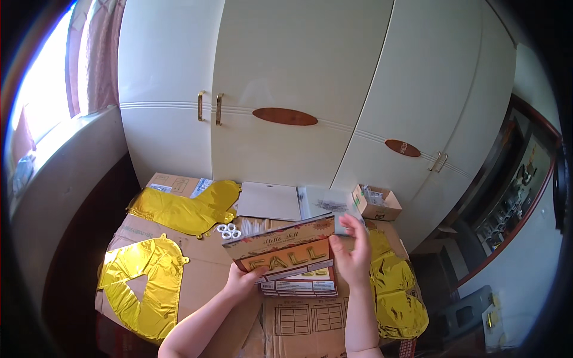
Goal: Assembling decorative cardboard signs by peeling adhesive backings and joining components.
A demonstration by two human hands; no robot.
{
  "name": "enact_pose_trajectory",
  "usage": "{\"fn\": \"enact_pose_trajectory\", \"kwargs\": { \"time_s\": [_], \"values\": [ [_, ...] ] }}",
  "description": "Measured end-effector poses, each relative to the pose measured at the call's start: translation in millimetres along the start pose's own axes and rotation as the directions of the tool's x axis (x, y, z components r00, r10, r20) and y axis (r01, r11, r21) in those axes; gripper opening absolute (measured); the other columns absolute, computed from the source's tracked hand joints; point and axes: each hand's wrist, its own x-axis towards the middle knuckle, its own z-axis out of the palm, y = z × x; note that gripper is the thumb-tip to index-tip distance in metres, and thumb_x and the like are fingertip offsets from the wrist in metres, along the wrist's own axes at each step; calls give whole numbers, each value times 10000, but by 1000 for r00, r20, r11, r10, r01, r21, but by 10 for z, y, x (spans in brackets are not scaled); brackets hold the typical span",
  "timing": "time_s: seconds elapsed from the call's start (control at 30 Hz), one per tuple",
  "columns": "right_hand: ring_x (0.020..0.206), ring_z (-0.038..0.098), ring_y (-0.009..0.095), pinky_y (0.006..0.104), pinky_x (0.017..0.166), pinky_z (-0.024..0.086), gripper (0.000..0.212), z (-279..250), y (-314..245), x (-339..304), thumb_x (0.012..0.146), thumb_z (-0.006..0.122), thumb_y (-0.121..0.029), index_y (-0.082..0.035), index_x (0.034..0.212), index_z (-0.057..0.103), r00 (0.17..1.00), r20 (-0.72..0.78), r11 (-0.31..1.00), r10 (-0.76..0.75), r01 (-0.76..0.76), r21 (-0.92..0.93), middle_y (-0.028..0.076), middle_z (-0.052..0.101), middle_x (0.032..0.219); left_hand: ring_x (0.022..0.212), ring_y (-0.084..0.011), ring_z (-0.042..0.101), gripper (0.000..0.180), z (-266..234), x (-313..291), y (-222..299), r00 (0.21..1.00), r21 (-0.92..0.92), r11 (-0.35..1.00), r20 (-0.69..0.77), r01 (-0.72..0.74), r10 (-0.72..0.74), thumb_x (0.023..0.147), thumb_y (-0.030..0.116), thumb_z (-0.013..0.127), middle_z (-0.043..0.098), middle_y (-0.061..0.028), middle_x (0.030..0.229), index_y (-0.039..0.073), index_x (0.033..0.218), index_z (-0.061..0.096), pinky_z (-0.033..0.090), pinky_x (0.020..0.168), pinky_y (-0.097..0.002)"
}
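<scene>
A flat printed package (292,241), brown and orange with gold letter balloons pictured on its front, is held up tilted over the table. My left hand (242,281) grips its lower left corner, thumb on the front. At the package's right edge, my right hand (353,250) has its thumb against the edge and its fingers stretched apart. A second, similar package (301,288) lies below, partly covered by the first. Flat gold foil balloons lie around: an L-shaped one (185,209) far left, one with a triangular hole (164,286) near left, and another (394,292) at right.
Cardboard (209,262) covers the table. Several white tape rolls (225,228) sit beside clear straws (253,225). Behind are a pale flat panel (268,201) and a small open box (385,209) holding clear plastic pieces. White cabinets (286,59) stand behind the table.
</scene>
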Motion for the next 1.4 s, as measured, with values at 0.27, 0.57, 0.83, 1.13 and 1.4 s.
{"fn": "enact_pose_trajectory", "kwargs": {
  "time_s": [0.27,0.57,0.83,1.13,1.4],
  "values": [
    [1118,531,320,351,922,430,478,248,-16,-118,875,543,-133,63,1275,369,994,108,998,3,-9,55,217,510,1232,847,-105,588,176,3,-35,-48,988,237,964,-62,-123,142,824,-8,610,657,-59,953,-33,998,616,479,741,-250],
    [887,607,269,331,763,479,282,443,-95,-360,826,543,-29,11,1094,467,995,-36,996,-91,91,22,152,613,1067,827,-117,595,163,17,-14,-61,973,281,947,-124,-156,197,820,-8,611,657,-68,930,-41,979,616,485,725,-254],
    [947,576,142,266,830,451,346,116,-120,-151,874,520,-21,37,1203,429,948,280,773,153,-291,563,101,586,1107,978,-152,571,382,-201,59,-55,987,-60,989,97,137,-131,779,39,678,613,-82,1079,-13,1131,540,467,848,-306],
    [1095,512,138,285,907,422,437,-115,-168,-70,860,560,-44,-11,1272,417,843,513,803,162,-415,428,90,561,1136,1002,-167,570,385,-163,70,-17,968,-55,986,204,157,-143,794,41,668,602,-93,1108,-12,1149,527,459,872,-316],
    [963,587,200,338,867,456,245,-55,-317,-52,768,649,-68,-75,1012,623,843,433,839,-319,464,-284,63,627,1013,789,-51,570,160,-116,18,-163,976,319,940,212,-120,52,810,45,665,678,-27,867,-32,949,656,481,718,-221]
  ]
}}
